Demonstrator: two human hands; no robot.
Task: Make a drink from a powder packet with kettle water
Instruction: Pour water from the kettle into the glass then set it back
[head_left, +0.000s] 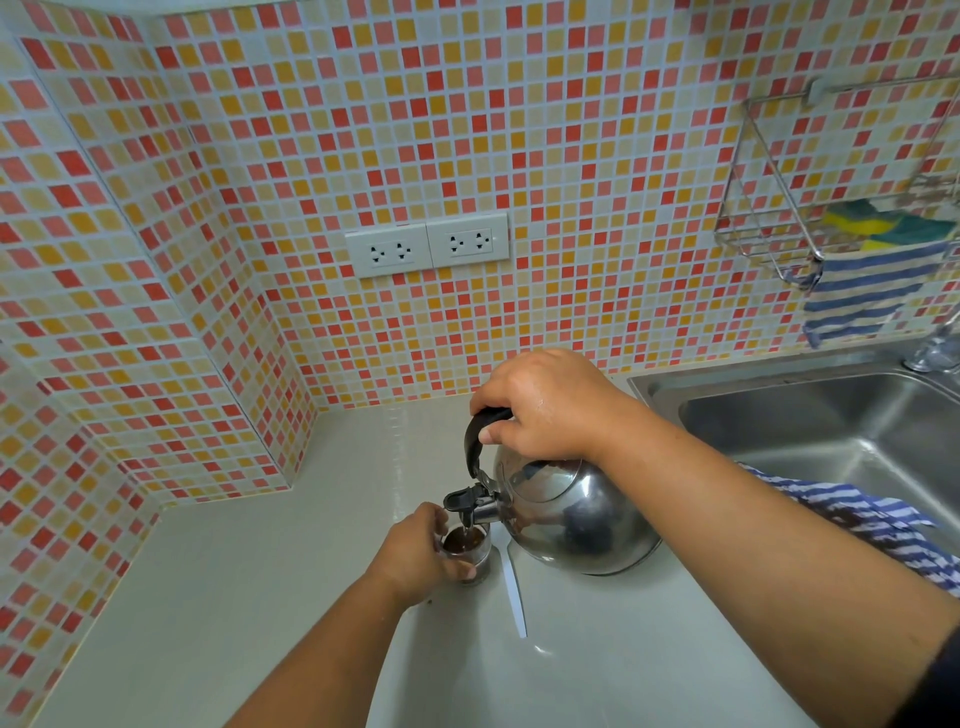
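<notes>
A shiny steel kettle (571, 514) with a black handle is tilted to the left, its spout right over a small clear glass (470, 553). My right hand (545, 405) grips the kettle's black handle from above. A thin stream of water runs from the spout into the glass, which holds dark brown liquid. My left hand (413, 553) wraps the left side of the glass and steadies it on the pale counter (234, 597). A white plastic spoon (511, 587) lies flat on the counter just right of the glass, under the kettle's edge.
A steel sink (831, 431) is set in the counter at the right, with a blue striped cloth (883, 525) over its front edge. Two wall sockets (426, 244) sit in the tiled wall. A wire rack (810, 208) with sponges and a hanging cloth is mounted upper right.
</notes>
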